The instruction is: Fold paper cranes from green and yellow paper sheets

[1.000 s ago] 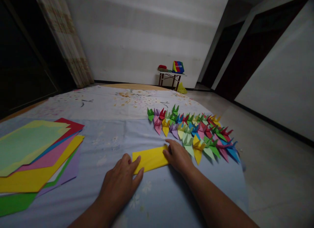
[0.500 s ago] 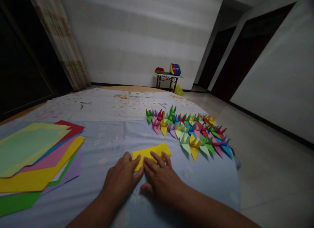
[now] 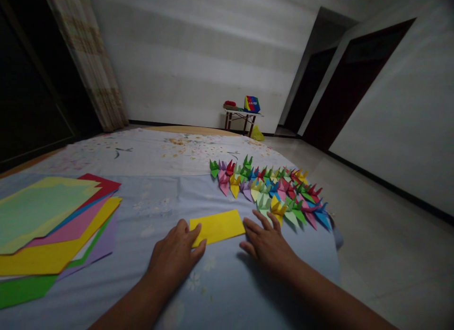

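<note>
- Right side of the blue cloth (image 3: 152, 197): a crowd of folded paper cranes (image 3: 264, 201), mixed colours, beyond the yellow paper and right hand.
- Left side: fanned stack of coloured sheets (image 3: 71, 228), light green and pale yellow on top, well apart from the hands.
- Background: small table (image 3: 244, 114) by the wall with a multicoloured bag (image 3: 252, 104) on it; yellow bag (image 3: 257, 134) on the floor beside it.
- In the way: left hand (image 3: 177, 252) covers part of the paper's left end; right hand (image 3: 269, 240) overlaps the nearest cranes in view.
- Folded yellow paper (image 3: 218, 227): flat on the cloth, between the hands. Long axis runs left to right, right end angled slightly away from the person.
- Left grip: thumb and index rest on the left end, not clenched.
- Right grip: fingers loose and spread, nothing held. Fingertips just beside the right end; dim view, can't tell if touching.
</note>
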A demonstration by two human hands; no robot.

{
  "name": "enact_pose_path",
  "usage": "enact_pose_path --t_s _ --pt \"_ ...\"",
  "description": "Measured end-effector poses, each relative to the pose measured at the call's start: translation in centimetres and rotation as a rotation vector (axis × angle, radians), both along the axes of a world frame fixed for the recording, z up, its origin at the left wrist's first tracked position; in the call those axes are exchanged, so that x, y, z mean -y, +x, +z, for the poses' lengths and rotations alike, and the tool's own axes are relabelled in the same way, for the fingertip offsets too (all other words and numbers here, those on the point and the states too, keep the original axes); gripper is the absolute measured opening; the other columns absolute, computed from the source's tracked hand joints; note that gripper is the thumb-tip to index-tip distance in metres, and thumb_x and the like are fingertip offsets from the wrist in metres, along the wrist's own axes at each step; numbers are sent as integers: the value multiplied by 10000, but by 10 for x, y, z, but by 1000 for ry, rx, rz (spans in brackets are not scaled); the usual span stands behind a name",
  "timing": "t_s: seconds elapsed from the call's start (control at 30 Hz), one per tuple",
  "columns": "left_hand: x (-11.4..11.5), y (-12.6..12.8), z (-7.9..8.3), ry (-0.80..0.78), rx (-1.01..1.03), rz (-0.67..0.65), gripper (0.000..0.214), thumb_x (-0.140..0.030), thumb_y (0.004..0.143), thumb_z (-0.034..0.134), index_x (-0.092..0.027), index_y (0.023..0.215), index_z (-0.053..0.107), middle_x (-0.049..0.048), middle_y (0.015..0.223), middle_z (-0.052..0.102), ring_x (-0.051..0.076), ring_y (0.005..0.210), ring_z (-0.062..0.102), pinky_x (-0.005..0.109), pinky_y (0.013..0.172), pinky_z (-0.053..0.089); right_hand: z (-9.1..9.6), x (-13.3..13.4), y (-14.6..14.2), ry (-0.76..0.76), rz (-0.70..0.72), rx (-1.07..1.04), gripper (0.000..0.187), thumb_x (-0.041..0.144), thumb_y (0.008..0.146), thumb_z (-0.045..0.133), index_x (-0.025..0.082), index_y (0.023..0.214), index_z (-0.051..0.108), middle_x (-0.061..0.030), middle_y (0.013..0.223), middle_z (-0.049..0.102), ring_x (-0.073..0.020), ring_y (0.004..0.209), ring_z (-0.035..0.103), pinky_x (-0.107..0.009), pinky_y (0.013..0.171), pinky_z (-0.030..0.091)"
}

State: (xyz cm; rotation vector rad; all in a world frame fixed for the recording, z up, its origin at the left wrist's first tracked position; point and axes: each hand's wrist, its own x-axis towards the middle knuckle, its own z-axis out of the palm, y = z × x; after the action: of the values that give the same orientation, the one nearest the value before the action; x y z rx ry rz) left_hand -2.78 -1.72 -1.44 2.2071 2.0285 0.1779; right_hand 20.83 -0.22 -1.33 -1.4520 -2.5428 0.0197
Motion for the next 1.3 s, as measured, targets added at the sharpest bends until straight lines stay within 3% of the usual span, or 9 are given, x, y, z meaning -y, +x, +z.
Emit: enact_pose_path --t_s 0.07,0.2,0.27,0.4,0.57,0.83,1.0,1.13,1.3 --pt "-1 0 1 4 -1 -3 430 -423 838 384 -270 1211 536 46 971 513 185 893 545 273 661 404 6 -3 -13 36 0 -52 320 367 897 442 220 1146 578 -70 1248 550 -286 1242 348 -500 1014 203" --pt "0 -1 3 48 -37 -25 395 -404 842 400 -270 1178 560 50 955 539 188 889 543 281 690 408 1 -13 -47 44 172 -132 266 297 911 415 200 1096 581 -80 1083 602 -224 1033 457 -374 861 350" --pt "3 1 4 113 -78 -40 377 -375 843 422 -246 1163 576 74 1007 567 212 955 526 321 783 402 -9 -18 -56 15 197 -158 223 264 913 413 199 979 616 -67 992 605 -195 941 470 -333 807 362" --pt "15 19 -2 230 -132 -100 414 -328 859 439 -198 1244 520 124 1294 510 278 1203 411 451 995 275 -26 -23 -58 15 200 -226 170 242 899 452 201 970 601 -59 1021 561 -174 924 446 -314 795 354" --pt "32 39 -13 103 -130 -222 560 -451 866 403 -119 1317 435 151 1386 409 286 1289 349 515 1072 169 -29 -22 -56 32 177 -223 130 222 887 478 190 933 596 -61 1002 557 -173 911 446 -312 796 350" --pt "50 3 -8 -5 -176 -182 589 -473 855 402 -105 1312 443 157 1394 371 297 1307 318 530 1086 121 -29 -22 -56 29 188 -261 159 234 905 447 206 955 595 -57 1000 554 -180 938 448 -315 796 351" --pt "52 -5 15 -19 -241 -118 498 -433 865 400 -146 1254 521 140 1352 456 309 1281 357 546 1059 145 -27 -23 -56 21 188 -268 157 226 901 449 186 911 600 -59 985 558 -177 920 451 -313 788 351" --pt "40 15 30 89 -238 -109 473 -414 896 351 -123 1202 563 156 1259 556 314 1172 472 530 1017 237 -26 -23 -58 20 188 -256 143 214 891 467 186 915 605 -62 983 558 -173 921 451 -309 792 346" --pt "33 51 9 38 -157 -188 541 -459 878 377 -114 1282 481 150 1315 506 304 1183 466 472 988 342 -25 -25 -56 -10 203 -242 120 226 854 529 195 922 622 -57 976 567 -174 907 448 -305 771 336"
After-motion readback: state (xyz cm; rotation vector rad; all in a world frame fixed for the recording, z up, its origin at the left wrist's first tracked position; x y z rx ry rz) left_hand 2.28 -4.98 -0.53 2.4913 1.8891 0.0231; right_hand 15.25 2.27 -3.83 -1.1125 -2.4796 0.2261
